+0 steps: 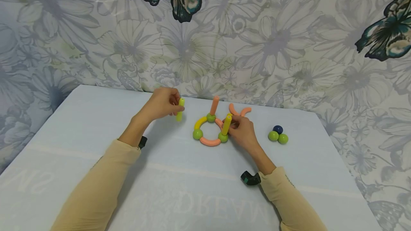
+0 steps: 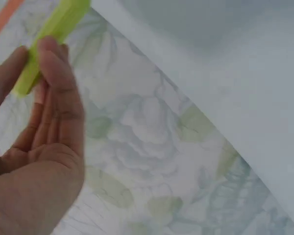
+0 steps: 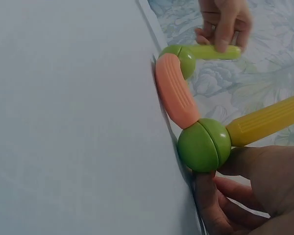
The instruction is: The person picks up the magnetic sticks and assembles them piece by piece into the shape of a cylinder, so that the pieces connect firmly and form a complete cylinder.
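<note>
My left hand [image 1: 163, 102] pinches a lime-green rod [image 1: 181, 110] between thumb and fingertips, upright to the left of a ring of toy parts. The same rod [image 2: 63, 22] crosses the fingertips in the left wrist view. Green balls joined by curved sticks, one yellow [image 1: 200, 122] and the others orange [image 1: 210, 142], form the ring. An orange rod [image 1: 214, 105] stands on its rear ball [image 1: 211, 117]. At the ring's right, my right hand [image 1: 243, 131] holds a green ball [image 3: 203, 145] by its side, below an upright yellow rod [image 1: 226, 125].
Loose curved orange sticks [image 1: 245, 111] lie behind the right hand. Two green balls [image 1: 283, 138] and a dark blue ball [image 1: 278, 129] sit together farther right. The white-covered table [image 1: 179, 174] meets a flowered wall covering [image 1: 276, 45] at the back.
</note>
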`<action>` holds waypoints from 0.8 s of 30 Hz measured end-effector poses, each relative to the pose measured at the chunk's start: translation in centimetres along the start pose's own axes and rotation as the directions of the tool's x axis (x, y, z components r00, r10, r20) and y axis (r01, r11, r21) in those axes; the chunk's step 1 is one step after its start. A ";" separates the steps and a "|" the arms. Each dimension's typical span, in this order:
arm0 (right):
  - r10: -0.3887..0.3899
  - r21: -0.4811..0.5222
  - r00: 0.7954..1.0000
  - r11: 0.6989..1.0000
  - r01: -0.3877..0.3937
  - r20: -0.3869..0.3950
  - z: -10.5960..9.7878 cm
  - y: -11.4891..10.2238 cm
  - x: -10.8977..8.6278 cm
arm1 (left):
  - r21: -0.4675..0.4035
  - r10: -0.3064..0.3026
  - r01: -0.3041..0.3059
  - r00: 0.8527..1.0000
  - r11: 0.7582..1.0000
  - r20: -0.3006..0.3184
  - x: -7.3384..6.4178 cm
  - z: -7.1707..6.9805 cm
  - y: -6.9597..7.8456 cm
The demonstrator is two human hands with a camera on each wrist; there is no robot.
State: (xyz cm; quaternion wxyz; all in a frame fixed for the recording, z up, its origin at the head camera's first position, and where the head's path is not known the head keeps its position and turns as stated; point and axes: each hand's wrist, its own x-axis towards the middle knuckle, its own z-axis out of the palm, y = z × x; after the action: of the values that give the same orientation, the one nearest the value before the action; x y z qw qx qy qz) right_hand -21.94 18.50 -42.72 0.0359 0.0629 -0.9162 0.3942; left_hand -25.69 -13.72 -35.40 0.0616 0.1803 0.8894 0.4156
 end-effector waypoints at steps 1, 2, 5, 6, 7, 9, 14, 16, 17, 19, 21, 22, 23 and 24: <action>0.006 -0.002 1.000 1.000 -0.006 -0.005 0.0 0.0 0.0 | -0.008 0.034 -0.034 0.999 0.999 0.000 0.0 0.4 0.5; 0.013 -0.003 1.000 1.000 -0.013 -0.008 0.0 -0.1 -0.1 | -0.014 0.065 -0.065 0.998 0.998 0.003 0.0 0.7 0.9; 0.019 -0.006 1.000 1.000 -0.019 -0.020 0.1 -0.1 -0.1 | -0.029 0.147 -0.146 0.989 0.989 0.015 -0.2 1.4 2.1; 0.017 -0.008 1.000 1.000 -0.017 -0.024 0.1 -0.1 -0.1 | -0.036 0.165 -0.164 0.986 0.986 0.019 -0.3 1.5 2.5; 0.017 -0.010 0.999 1.000 -0.018 -0.027 0.1 0.0 -0.1 | -0.041 0.180 -0.179 0.983 0.983 0.026 -0.4 1.6 2.7; 0.020 -0.014 0.999 1.000 -0.020 -0.033 0.2 0.0 -0.1 | -0.056 0.200 -0.198 0.979 0.979 0.039 -0.5 1.8 3.1; 0.042 -0.017 0.999 0.999 -0.042 -0.030 0.1 -0.2 -0.1 | -0.045 0.252 -0.248 0.962 0.968 0.104 -0.3 2.5 3.5; 0.045 -0.016 0.999 0.999 -0.045 -0.025 0.0 -0.2 -0.1 | -0.020 0.271 -0.271 0.953 0.962 0.135 -0.1 3.0 3.3; 0.046 -0.015 0.999 0.999 -0.046 -0.023 0.0 -0.3 -0.1 | -0.011 0.277 -0.278 0.950 0.960 0.148 0.0 3.2 3.2; 0.052 -0.012 0.999 0.999 -0.052 -0.017 -0.1 -0.4 -0.1 | 0.005 0.276 -0.281 0.946 0.960 0.171 0.2 3.7 3.0; 0.052 -0.014 0.999 0.999 -0.052 -0.014 -0.1 -0.4 -0.1 | 0.026 0.267 -0.276 0.945 0.961 0.191 0.4 4.1 2.7; 0.054 -0.017 0.998 0.998 -0.054 -0.011 -0.1 -0.5 0.0 | 0.031 0.259 -0.271 0.945 0.962 0.201 0.4 4.2 2.6; 0.053 -0.023 0.999 0.998 -0.053 -0.006 -0.2 -0.5 0.0 | 0.039 0.252 -0.266 0.944 0.963 0.211 0.5 4.3 2.5; 0.051 -0.030 0.999 0.998 -0.051 0.001 -0.3 -0.5 0.0 | 0.044 0.246 -0.262 0.943 0.964 0.222 0.5 4.4 2.4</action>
State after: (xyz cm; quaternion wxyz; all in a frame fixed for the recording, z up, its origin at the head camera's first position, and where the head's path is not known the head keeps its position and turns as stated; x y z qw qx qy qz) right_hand -21.89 18.35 -42.18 0.0260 0.0392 -0.9234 0.3810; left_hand -24.32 -8.97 -36.38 0.0964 0.3394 0.8614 0.3653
